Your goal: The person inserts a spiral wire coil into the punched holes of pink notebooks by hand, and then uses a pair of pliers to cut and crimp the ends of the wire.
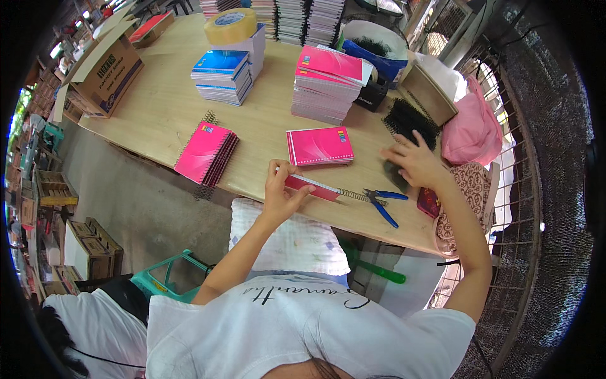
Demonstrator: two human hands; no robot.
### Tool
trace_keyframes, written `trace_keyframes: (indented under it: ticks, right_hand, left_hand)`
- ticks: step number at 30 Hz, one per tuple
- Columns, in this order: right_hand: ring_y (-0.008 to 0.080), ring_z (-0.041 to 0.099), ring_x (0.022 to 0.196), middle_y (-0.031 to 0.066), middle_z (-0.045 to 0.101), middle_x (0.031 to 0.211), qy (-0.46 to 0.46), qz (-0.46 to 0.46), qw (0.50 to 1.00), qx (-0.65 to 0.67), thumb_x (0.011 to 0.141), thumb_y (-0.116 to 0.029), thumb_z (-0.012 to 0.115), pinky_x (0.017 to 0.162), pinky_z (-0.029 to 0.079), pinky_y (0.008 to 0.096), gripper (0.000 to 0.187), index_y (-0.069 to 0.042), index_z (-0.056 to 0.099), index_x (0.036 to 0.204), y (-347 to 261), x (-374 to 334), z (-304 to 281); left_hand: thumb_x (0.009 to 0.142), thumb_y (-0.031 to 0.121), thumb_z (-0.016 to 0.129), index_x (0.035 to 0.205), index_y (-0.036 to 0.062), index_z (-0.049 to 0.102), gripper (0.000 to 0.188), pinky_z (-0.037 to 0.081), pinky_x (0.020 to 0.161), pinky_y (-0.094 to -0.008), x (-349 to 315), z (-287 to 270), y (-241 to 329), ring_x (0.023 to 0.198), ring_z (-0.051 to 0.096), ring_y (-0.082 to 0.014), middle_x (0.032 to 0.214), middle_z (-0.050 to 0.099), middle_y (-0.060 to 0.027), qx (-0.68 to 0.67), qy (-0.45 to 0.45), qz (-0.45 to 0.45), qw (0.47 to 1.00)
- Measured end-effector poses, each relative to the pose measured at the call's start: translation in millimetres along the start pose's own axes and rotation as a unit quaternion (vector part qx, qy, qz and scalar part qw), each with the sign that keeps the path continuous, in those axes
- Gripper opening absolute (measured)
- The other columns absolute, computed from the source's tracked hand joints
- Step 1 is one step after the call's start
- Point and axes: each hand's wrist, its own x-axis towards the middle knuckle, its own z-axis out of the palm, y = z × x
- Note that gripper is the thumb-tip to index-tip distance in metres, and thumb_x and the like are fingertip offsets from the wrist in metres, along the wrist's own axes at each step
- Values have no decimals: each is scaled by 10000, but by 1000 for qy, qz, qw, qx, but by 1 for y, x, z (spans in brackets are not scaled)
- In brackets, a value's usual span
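Observation:
My left hand (282, 194) pinches a small pink notebook (312, 187) held edge-on above the table's near edge. From the notebook's right end a dark wire spiral (353, 194) sticks out toward blue-handled cutting pliers (382, 203) on the table. My right hand (416, 162) is stretched out, fingers apart and slightly blurred, just in front of a bunch of black spiral coils (411, 122). Beneath its palm shows a dark thing (396, 175) that I cannot make out. A short stack of pink notebooks (320, 146) lies beyond my left hand.
Spiral-bound pink notebooks (207, 153) lie left, near the edge. Farther back stand blue notebooks (221, 74) beside a tape roll (231, 25), a tall pink stack (325, 85) and a tub (375, 47). A cardboard box (107, 76) is far left; a patterned bag (464, 202) sits right.

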Motion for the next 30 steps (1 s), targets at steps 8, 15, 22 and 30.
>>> trace_keyframes:
  ticks: [8, 15, 22, 30]
  right_hand:
    - [406, 170, 1450, 96, 112, 1607, 65, 39, 991, 108, 606, -24, 687, 1110, 275, 599, 928, -310, 415, 1446, 10, -23, 12]
    - [431, 151, 1452, 120, -5, 1619, -116, 33, 991, -56, 632, -141, 758, 1095, 270, 632, 942, -313, 370, 1473, 18, -31, -4]
    - [457, 227, 1418, 195, 37, 1600, -32, 137, 983, 116, 728, -262, 739, 1078, 276, 644, 789, -316, 419, 1447, 11, -34, 14]
    - [280, 471, 1221, 161, 488, 1337, 267, -4, 757, 596, 848, -249, 650, 1035, 367, 378, 349, -37, 713, 1117, -36, -26, 12]
  left_hand:
    - [666, 124, 850, 939, 22, 576, 400, 463, 780, -342, 0, -1, 5, 936, 511, -239, 959, 511, -88, -43, -5, -35, 998]
    - [669, 117, 844, 939, 20, 574, 394, 458, 793, -348, -1, 3, 0, 935, 516, -245, 982, 510, -95, -55, -3, -25, 998]
    - [671, 126, 833, 920, 27, 574, 372, 443, 802, -354, -5, -2, -1, 935, 496, -260, 940, 507, -92, -44, 2, -14, 999]
    - [628, 148, 863, 916, 40, 561, 431, 432, 768, -336, -1, 5, 0, 898, 496, -245, 925, 503, -86, -59, -5, 0, 998]
